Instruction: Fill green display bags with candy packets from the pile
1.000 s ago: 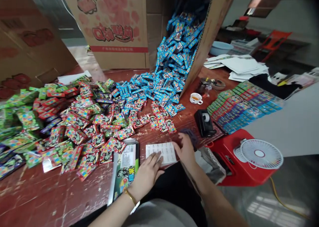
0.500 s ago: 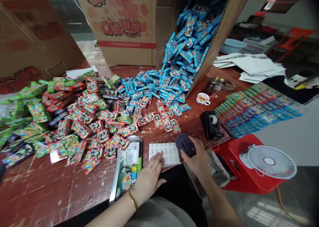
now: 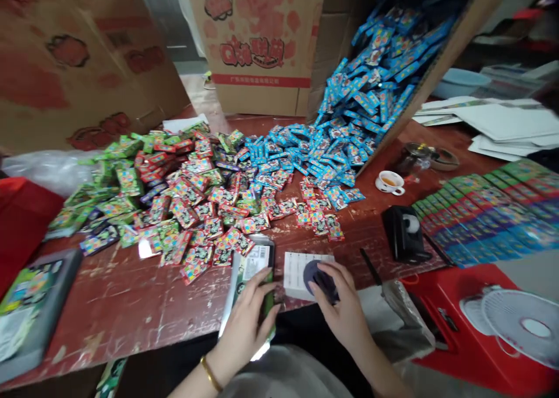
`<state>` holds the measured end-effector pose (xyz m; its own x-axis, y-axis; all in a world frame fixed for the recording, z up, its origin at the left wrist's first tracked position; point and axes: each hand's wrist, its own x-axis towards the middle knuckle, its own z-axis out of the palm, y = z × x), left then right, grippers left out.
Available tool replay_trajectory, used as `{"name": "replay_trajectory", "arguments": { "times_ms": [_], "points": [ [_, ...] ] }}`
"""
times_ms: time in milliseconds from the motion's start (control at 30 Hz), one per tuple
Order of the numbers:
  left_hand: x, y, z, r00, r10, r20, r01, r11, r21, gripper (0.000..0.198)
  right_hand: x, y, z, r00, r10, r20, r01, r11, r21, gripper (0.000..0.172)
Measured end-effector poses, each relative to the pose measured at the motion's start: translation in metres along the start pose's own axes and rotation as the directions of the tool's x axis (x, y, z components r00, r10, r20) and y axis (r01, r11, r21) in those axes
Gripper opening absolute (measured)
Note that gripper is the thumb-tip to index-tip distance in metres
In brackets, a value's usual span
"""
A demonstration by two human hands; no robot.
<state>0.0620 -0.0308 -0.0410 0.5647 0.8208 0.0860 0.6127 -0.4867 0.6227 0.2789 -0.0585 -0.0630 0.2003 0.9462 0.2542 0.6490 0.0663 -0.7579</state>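
Observation:
My left hand (image 3: 251, 313) rests over a flat, shiny green printed packet (image 3: 257, 264), fingers apart, thumb spread toward its right edge. The packet lies on the table's front edge, partly hidden by the hand. My right hand (image 3: 343, 302) is closed around a dark purple, rounded hand-sized object (image 3: 315, 277); its exact kind is unclear. That object sits over the right part of a white sheet of small printed labels (image 3: 294, 273). Behind both hands lies a heap of small red, green and purple candy packets (image 3: 192, 205), with blue packets (image 3: 349, 147) spilling from a carton.
Cartons (image 3: 266, 95) stand at the back. To the right are a black tape dispenser (image 3: 404, 235), a teacup (image 3: 390, 182), rows of packed candy strips (image 3: 484, 205) and a white fan (image 3: 519, 325) on a red stool (image 3: 471, 357). Grey printed pouches (image 3: 39, 310) lie left.
My left hand has moved left from the label sheet onto the green packet. The purple object in my right hand has come down over the sheet. The view has turned left.

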Motion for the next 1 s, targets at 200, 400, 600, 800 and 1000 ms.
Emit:
{"name": "replay_trajectory", "arguments": {
  "times_ms": [200, 400, 600, 800, 1000],
  "points": [
    [-0.007, -0.042, -0.006, 1.0, 0.0, -0.019, 0.004, 0.977, 0.211, 0.044, 0.069, -0.053, 0.073, 0.89, -0.166, 0.425, 0.136, 0.986, 0.099, 0.025],
    [0.006, -0.061, -0.001, 0.94, -0.153, -0.305, 0.214, 0.961, 0.176, 0.064, 0.117, -0.072, 0.122, 0.874, -0.096, 0.477, 0.13, 0.991, -0.038, 0.023],
    [-0.002, -0.062, 0.006, 0.929, -0.163, -0.331, 0.197, 0.978, 0.072, 0.084, 0.13, -0.071, 0.126, 0.776, -0.081, 0.626, 0.08, 0.996, 0.03, 0.019],
    [-0.008, -0.041, -0.012, 0.881, -0.156, -0.446, 0.18, 0.984, 0.011, 0.063, 0.11, -0.09, 0.101, 0.692, -0.234, 0.683, 0.042, 0.958, 0.285, 0.012],
    [-0.01, -0.012, -0.068, 0.875, -0.205, -0.439, 0.21, 0.977, -0.039, 0.029, 0.079, -0.117, 0.071, 0.838, -0.277, 0.47, -0.004, 0.858, 0.513, 0.019]
  ]
}}
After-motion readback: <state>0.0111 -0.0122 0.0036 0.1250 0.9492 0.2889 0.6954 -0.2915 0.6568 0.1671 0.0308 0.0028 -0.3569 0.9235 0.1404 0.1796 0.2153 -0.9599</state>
